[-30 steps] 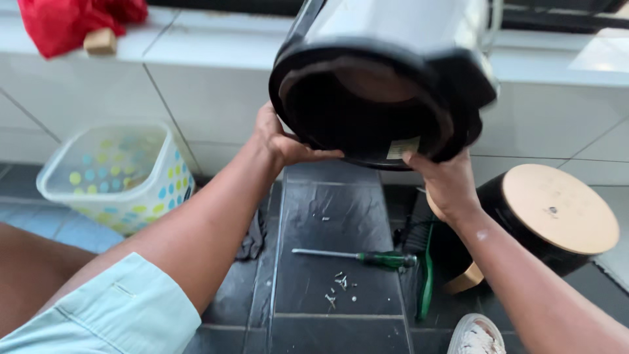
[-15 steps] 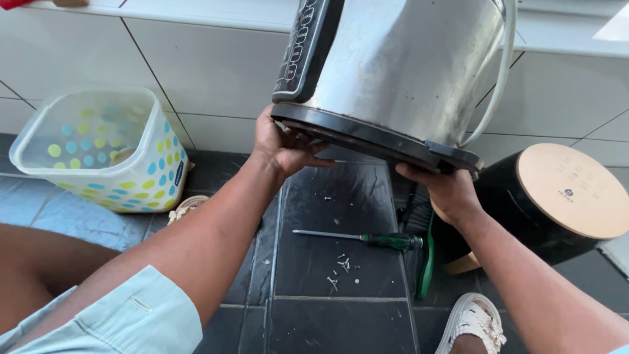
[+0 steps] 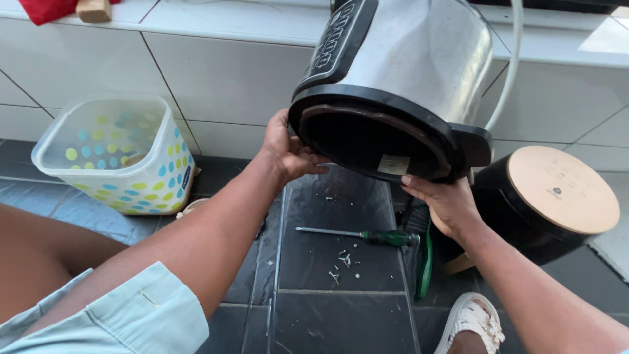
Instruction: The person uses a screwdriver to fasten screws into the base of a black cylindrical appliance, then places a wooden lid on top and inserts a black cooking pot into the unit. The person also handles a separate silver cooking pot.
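I hold a round steel cooker body (image 3: 419, 65) with a black base ring in the air, tilted so its dark underside (image 3: 367, 141) faces me. My left hand (image 3: 285, 149) grips the left edge of the base. My right hand (image 3: 445, 203) supports the base from below on the right. A white cord (image 3: 510, 62) hangs along the cooker's right side. Below, on the dark tiled floor, lie a green-handled screwdriver (image 3: 367, 236) and several small loose screws (image 3: 342, 263).
A translucent plastic tub (image 3: 118, 157) with coloured dots stands at the left by the white tiled wall. A black drum with a tan round lid (image 3: 557, 190) lies at the right. A red cloth (image 3: 49, 9) rests on the ledge. My white shoe (image 3: 472, 324) shows below.
The cooker has tipped back from showing its steel side, so its dark underside faces me again. Both hands keep their hold on the base.
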### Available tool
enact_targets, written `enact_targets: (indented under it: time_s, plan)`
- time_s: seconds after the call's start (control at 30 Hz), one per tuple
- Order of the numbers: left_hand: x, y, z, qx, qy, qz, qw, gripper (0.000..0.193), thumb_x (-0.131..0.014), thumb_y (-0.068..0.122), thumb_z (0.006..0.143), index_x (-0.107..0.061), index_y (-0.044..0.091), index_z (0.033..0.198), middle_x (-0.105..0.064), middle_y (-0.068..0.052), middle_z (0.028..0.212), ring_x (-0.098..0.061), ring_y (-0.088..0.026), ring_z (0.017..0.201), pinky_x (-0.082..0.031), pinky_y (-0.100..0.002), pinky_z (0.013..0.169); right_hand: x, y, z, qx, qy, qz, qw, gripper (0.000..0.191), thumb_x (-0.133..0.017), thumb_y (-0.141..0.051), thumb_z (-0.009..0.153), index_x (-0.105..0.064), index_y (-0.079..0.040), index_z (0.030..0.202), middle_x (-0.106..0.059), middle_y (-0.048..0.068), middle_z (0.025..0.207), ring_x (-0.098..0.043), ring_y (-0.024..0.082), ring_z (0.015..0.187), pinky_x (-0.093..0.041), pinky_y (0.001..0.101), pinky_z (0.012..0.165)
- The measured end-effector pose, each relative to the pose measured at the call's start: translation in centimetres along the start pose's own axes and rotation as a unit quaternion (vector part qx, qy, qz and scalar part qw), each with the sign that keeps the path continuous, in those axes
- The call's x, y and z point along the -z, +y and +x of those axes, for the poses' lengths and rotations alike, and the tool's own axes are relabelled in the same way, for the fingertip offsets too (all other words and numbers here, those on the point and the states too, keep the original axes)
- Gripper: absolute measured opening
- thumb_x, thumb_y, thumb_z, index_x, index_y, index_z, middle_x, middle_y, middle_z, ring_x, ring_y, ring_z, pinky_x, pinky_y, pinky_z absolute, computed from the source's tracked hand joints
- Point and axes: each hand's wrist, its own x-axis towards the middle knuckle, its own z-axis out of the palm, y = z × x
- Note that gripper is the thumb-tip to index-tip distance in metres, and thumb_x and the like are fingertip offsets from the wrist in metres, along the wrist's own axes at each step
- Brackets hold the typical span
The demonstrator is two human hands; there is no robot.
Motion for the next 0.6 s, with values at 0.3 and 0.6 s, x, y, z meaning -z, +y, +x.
enact_targets:
  time_s: [0.3,0.6]
  plan:
    - [0.0,0.5,-0.6,0.053,0.113,0.015,0.992,0.096,-0.041,0.06,0.087,-0.03,-0.005,0.157,-0.022,-0.04,0.161,-0.012,-0.065,0.148,-0.003,-0.068,0.122,0.2,2.3,0.6,-0.043,-0.004,0.023,0.999,0.031,-0.068,0.009,0.086,-0.059,0.003,0.116,-0.068,0.014,0.109,-0.07,0.03,0.103,-0.061,0.0542,0.092]
    - [0.1,0.0,-1.9,0.092,0.124,0.029,0.988,0.093,-0.037,0.062,0.093,-0.028,-0.004,0.159,-0.023,-0.037,0.164,-0.013,-0.058,0.15,-0.003,-0.065,0.122,-0.5,1.4,1.2,-0.116,-0.005,0.011,0.993,0.029,-0.062,0.009,0.086,-0.059,0.009,0.115,-0.07,0.021,0.111,-0.072,0.036,0.102,-0.059,0.0597,0.093]
